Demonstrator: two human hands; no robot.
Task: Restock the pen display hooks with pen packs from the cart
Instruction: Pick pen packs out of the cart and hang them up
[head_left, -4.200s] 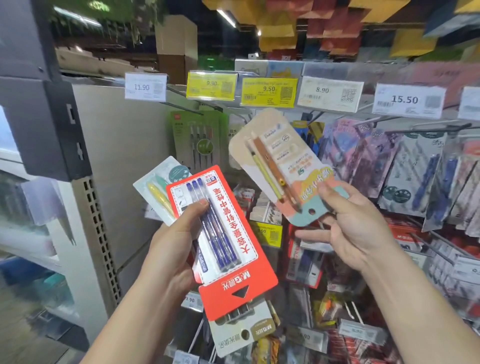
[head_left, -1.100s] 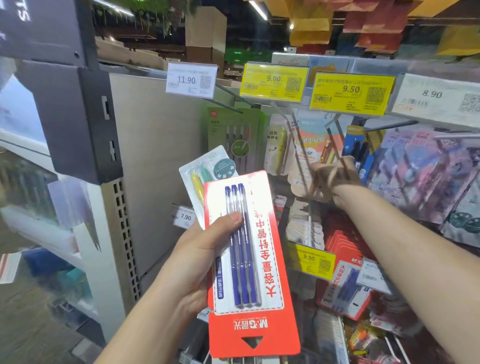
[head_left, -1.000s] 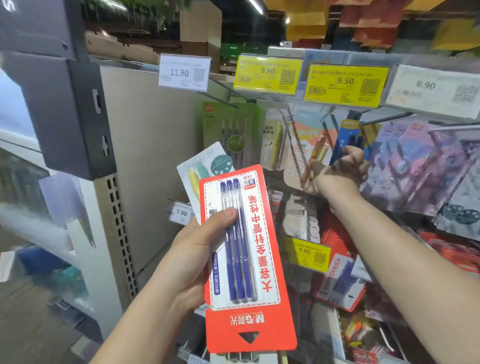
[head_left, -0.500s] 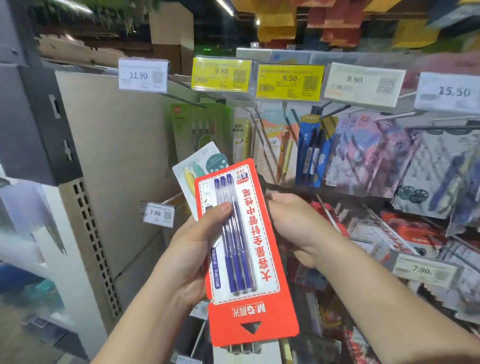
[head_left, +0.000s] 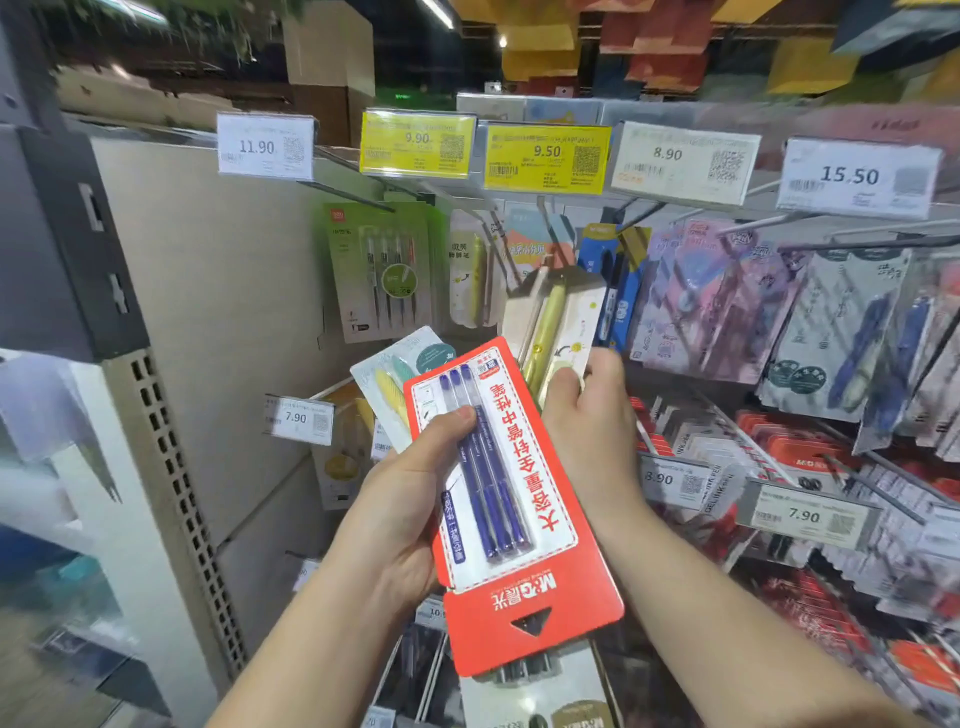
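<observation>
Since a moment ago her right hand (head_left: 587, 421) has drawn a cream pen pack (head_left: 556, 322) from the fan and pinches its lower edge; left hand (head_left: 410, 499) grips the red pack (head_left: 511, 499) and others. Light, stiff card, slippery blister: hold the edges, hang hole free

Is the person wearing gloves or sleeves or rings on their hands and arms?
No. The left hand and right hand are bare, with no gloves, rings or watch showing. Both forearms are uncovered as far as the picture reaches, so no sleeves appear.
</observation>
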